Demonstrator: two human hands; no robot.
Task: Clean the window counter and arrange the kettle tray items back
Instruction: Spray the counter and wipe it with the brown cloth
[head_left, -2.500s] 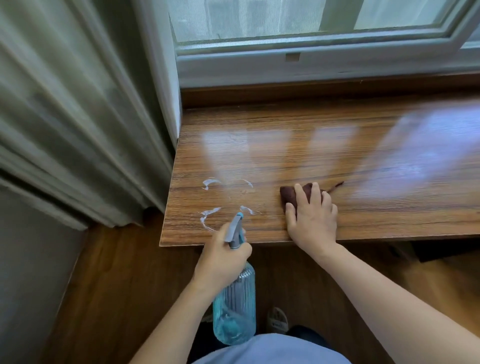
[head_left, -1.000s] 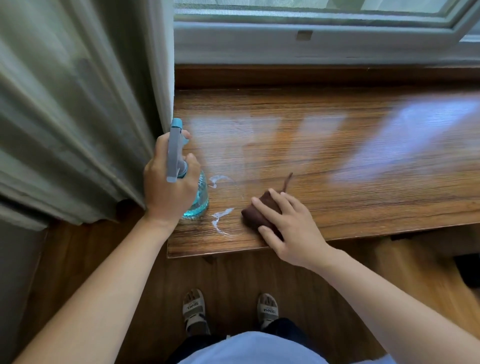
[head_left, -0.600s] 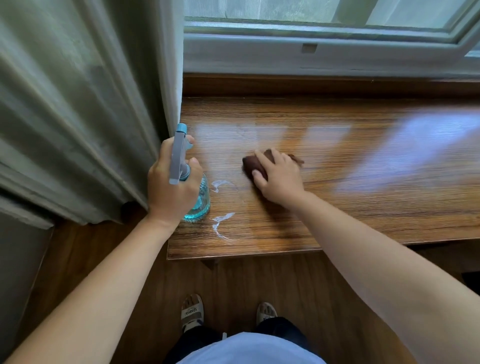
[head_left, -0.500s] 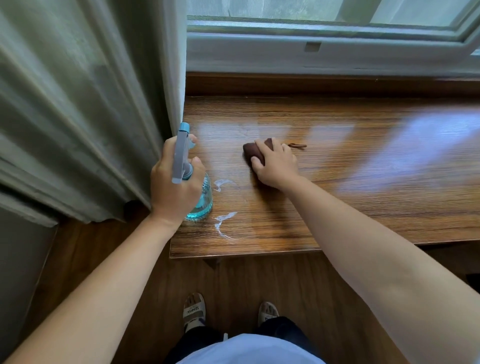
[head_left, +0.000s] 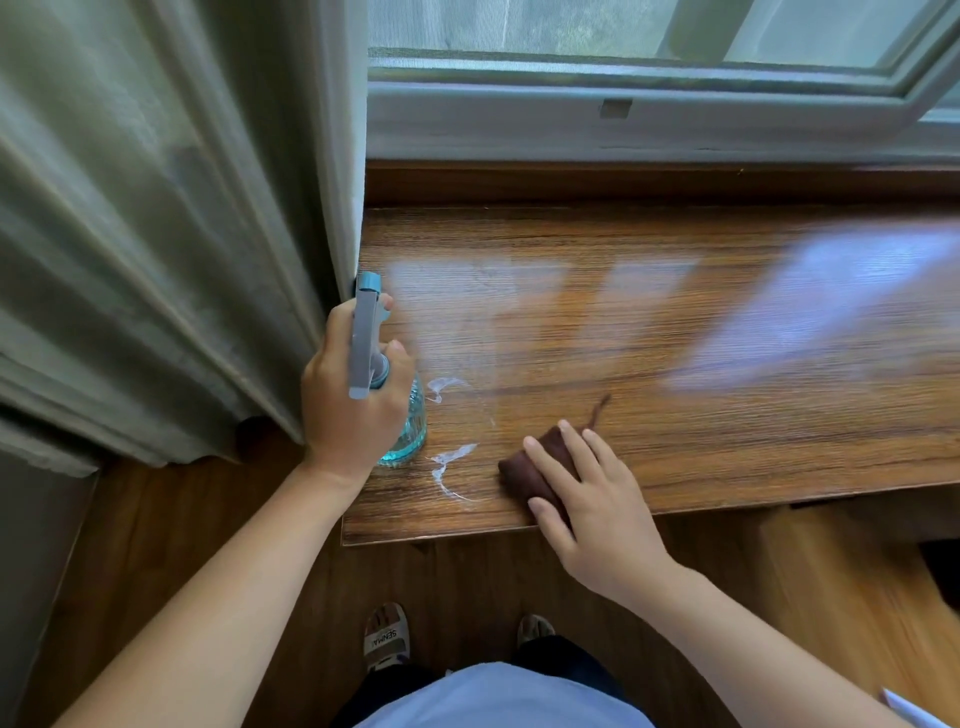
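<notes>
The left hand (head_left: 349, 410) is curled round the neck of a spray bottle (head_left: 408, 426), fingers wrapped at the grey-blue trigger head, thumb on the near side; the bottle stands upright on the counter (head_left: 675, 332) at its near left corner, its clear blue body mostly hidden behind the hand. The right hand (head_left: 592, 499) lies flat on a dark brown cloth (head_left: 524, 475), fingers straight and slightly spread, pressing it to the wood close to the near edge; a thin thread of the cloth trails off toward the far right. Between bottle and cloth, white streaks (head_left: 449, 465) of cleaner mark the surface in a broken ring, just left of the cloth and just right of the bottle's base. The rest of the counter is glossy wood grain with pale window reflections across the middle and right. A grey-green curtain (head_left: 156, 218) hangs at the left, its edge touching or nearly touching the counter's left end, right beside the bottle's nozzle. Along the far side runs the window frame (head_left: 623, 124), with a dark wooden strip below it. Below the near edge is a wooden floor (head_left: 197, 519), where the person's two sandalled feet (head_left: 387, 636) show, well apart from the counter.
</notes>
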